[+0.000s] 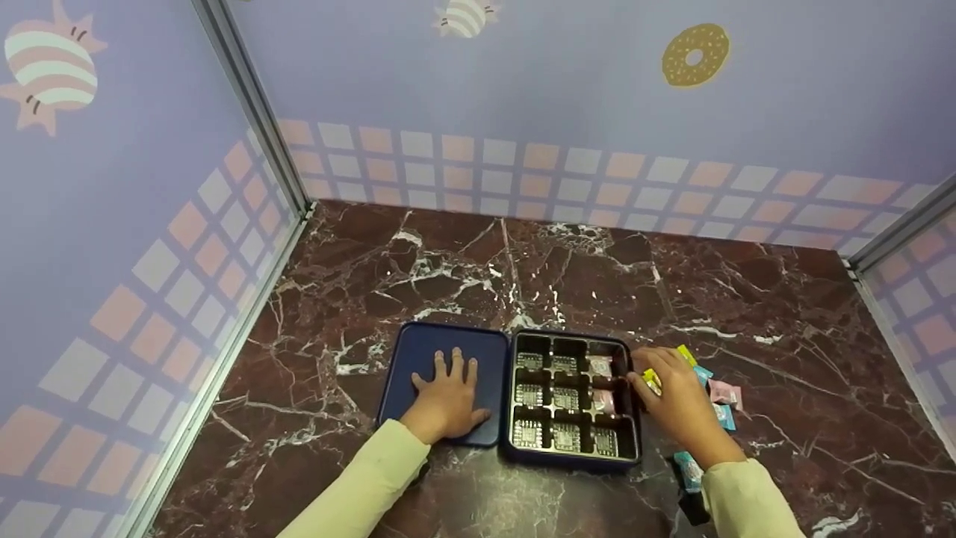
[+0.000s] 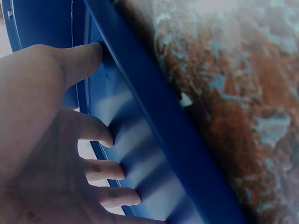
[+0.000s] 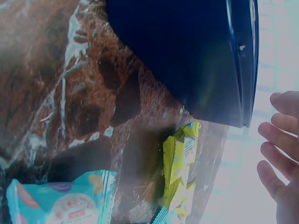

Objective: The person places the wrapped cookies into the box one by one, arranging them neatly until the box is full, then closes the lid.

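Observation:
A dark blue tin lies open, its flat lid on the left and its compartment tray on the right. My left hand is spread with the palm down on the lid's inside; the left wrist view shows its fingertips touching the blue surface. Pink wrapped candies sit in two right-column compartments. At the tray's right edge is my right hand, with a yellow wrapped candy showing in the gap between thumb and index finger. In the right wrist view, the fingertips show no wrapper between them.
Right of the tin, several wrapped candies lie on the marbled table, among them a yellow one, a pink one and a teal one near the right sleeve. Patterned panels enclose the table at the back and sides.

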The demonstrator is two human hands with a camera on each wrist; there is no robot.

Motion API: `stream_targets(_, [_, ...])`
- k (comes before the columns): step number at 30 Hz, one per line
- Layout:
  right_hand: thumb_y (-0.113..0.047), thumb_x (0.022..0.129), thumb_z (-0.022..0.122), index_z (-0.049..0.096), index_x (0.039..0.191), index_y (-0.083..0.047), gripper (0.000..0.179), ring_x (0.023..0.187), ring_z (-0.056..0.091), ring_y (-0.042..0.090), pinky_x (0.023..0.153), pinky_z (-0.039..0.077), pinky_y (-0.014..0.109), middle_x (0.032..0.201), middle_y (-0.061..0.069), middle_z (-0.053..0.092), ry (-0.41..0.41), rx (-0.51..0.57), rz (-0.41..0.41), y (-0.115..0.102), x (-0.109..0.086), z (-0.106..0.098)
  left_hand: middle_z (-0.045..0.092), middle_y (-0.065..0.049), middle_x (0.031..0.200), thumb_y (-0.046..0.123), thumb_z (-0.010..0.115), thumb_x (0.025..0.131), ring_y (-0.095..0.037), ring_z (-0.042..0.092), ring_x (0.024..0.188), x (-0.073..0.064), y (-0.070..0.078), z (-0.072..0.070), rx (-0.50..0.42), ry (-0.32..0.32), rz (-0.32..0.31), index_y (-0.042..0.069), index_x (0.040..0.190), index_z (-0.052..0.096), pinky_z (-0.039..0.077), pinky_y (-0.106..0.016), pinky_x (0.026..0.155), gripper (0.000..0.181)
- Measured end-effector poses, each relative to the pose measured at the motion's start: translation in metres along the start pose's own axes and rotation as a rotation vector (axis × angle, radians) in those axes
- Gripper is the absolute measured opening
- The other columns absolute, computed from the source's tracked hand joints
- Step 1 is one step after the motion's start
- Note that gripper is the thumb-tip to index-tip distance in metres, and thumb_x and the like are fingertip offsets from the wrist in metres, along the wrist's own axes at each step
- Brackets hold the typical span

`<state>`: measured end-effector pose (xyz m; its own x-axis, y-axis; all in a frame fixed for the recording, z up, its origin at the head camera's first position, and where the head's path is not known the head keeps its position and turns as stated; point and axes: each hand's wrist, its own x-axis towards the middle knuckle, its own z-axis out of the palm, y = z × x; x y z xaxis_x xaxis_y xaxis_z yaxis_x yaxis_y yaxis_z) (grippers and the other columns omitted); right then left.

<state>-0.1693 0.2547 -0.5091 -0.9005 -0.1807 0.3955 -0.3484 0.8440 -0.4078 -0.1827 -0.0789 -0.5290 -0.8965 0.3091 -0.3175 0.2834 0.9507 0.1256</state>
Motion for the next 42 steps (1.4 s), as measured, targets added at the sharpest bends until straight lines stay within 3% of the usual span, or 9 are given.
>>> stream_targets(10, [0.0, 0.08, 0.076, 0.07, 0.099, -0.005, 0.021, 0.102, 0.06, 0.033, 0.091, 0.045, 0.043, 0.103, 0.013, 0.07, 0.071, 0.0, -0.028, 0.007, -0.005, -0.003, 0.018, -0.021, 0.16, 0.058, 0.054, 0.091, -0.049, 0.018, 0.145, 0.0, 0.0, -0.001, 0.003, -0.002, 0.002, 0.01, 0.154, 0.026, 0.032, -0.074, 0.098, 0.085])
stream_targets(18, [-0.003, 0.082, 0.074, 0.069, 0.109, -0.003, 0.028, 0.106, 0.057, 0.034, 0.092, 0.046, 0.052, 0.11, 0.017, 0.068, 0.044, -0.016, 0.038, 0.013, -0.013, -0.008, 0.017, -0.021, 0.16, 0.059, 0.054, 0.091, -0.05, 0.017, 0.145, 0.002, 0.0, 0.003, -0.005, -0.007, -0.004, 0.01, 0.154, 0.025, 0.031, -0.075, 0.099, 0.085])
stream_targets(34, [-0.003, 0.079, 0.076, 0.07, 0.107, -0.002, 0.028, 0.103, 0.059, 0.033, 0.089, 0.047, 0.046, 0.107, 0.015, 0.069, 0.076, -0.036, 0.026, 0.026, -0.019, -0.013, 0.019, -0.022, 0.159, 0.059, 0.054, 0.091, -0.05, 0.018, 0.144, 0.004, 0.0, 0.0, 0.007, 0.014, 0.004, 0.009, 0.154, 0.027, 0.032, -0.075, 0.098, 0.085])
stream_targets(42, [-0.003, 0.08, 0.076, 0.07, 0.106, -0.004, 0.027, 0.104, 0.059, 0.031, 0.089, 0.044, 0.044, 0.107, 0.013, 0.069, 0.066, -0.052, 0.07, 0.03, -0.028, -0.015, 0.019, -0.022, 0.159, 0.058, 0.054, 0.091, -0.05, 0.018, 0.144, 0.002, 0.0, 0.001, -0.006, 0.006, 0.01, 0.009, 0.154, 0.027, 0.031, -0.075, 0.098, 0.084])
